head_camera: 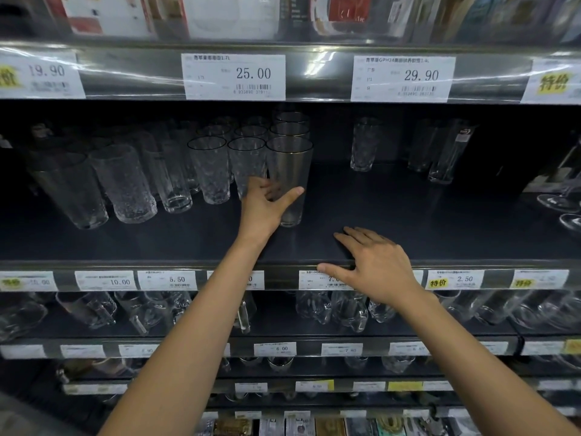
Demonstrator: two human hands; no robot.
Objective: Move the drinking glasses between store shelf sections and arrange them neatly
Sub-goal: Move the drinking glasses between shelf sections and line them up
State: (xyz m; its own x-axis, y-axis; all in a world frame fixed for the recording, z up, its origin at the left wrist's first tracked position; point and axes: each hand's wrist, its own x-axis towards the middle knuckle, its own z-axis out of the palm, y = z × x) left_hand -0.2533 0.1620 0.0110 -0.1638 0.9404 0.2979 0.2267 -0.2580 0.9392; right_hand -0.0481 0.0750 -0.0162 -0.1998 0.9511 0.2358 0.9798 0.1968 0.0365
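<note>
A tall smooth glass with a gold rim [290,165] stands on the dark shelf [408,221] at the front of a row of like glasses. My left hand [264,209] wraps round its lower part, thumb on the right side and fingers behind it. To its left stand rows of patterned glasses [209,171] and taller textured tumblers [125,184]. My right hand [374,265] rests flat on the shelf's front edge with straight fingers and holds nothing. Further right on the shelf stand one patterned glass [364,146] and two slim tall glasses [446,152].
Price tags [234,76] line the shelf rails above and below. The shelf underneath holds glass mugs [349,309] and more tumblers. Wine-glass bases [558,202] show at the right edge. A wide bare stretch of shelf lies between the gold-rimmed row and the right-hand glasses.
</note>
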